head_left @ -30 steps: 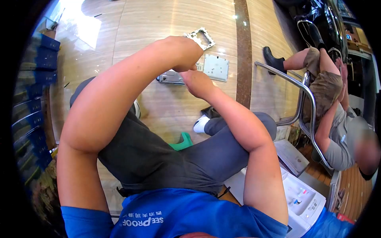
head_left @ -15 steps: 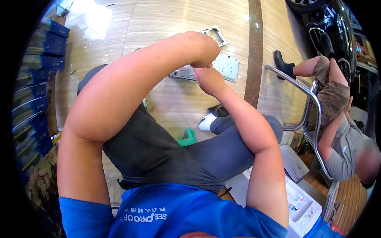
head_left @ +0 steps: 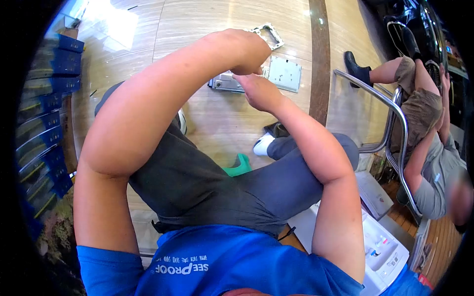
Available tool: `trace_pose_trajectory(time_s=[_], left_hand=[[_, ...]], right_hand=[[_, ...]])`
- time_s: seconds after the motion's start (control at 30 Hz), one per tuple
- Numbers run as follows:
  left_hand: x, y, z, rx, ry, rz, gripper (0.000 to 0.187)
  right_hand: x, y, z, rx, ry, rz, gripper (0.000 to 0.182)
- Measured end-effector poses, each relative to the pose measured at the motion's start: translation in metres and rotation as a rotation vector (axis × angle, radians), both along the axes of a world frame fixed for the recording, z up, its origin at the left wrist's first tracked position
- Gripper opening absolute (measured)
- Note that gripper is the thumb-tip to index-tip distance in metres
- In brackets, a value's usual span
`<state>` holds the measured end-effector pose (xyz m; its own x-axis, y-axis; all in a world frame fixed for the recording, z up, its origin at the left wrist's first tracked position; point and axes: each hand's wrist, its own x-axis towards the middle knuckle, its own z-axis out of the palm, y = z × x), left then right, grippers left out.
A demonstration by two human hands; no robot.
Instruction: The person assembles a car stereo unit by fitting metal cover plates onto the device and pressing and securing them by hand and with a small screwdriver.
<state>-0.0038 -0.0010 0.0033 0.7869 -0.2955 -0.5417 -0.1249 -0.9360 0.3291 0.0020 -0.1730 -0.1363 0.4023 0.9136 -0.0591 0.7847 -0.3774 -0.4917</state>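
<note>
My left hand [head_left: 249,52] is bent over the metal unit, its fingers curled down; what they grip is hidden. Close beneath it, my right hand [head_left: 259,92] has its fingers drawn together at the unit, and anything between them is too small to make out. The silvery metal unit [head_left: 224,82] lies low over the floor, partly covered by both hands. Right of the hands is a pale metal plate [head_left: 285,74] with small holes. A white open frame [head_left: 271,37] lies just beyond my left hand.
A green object [head_left: 240,166] lies between my legs. Blue boxes [head_left: 61,61] are stacked at the left. A bent metal tube frame [head_left: 402,121] stands at the right, beside a seated person [head_left: 434,163] and a dark vehicle. A white tray [head_left: 385,251] is at lower right.
The view has shifted slightly. Both hands remain close together at the metal unit, with my right hand moved slightly left. The other person's hand is now raised toward the vehicle.
</note>
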Motion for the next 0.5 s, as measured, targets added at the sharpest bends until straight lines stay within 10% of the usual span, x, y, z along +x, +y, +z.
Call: trace_pose_trajectory(time_s=[0.5], left_hand=[[0.002,-0.006,0.003,0.026,-0.042,-0.033,0.046]], right_hand=[[0.000,0.003,0.006,-0.198,-0.014,-0.028,0.021]])
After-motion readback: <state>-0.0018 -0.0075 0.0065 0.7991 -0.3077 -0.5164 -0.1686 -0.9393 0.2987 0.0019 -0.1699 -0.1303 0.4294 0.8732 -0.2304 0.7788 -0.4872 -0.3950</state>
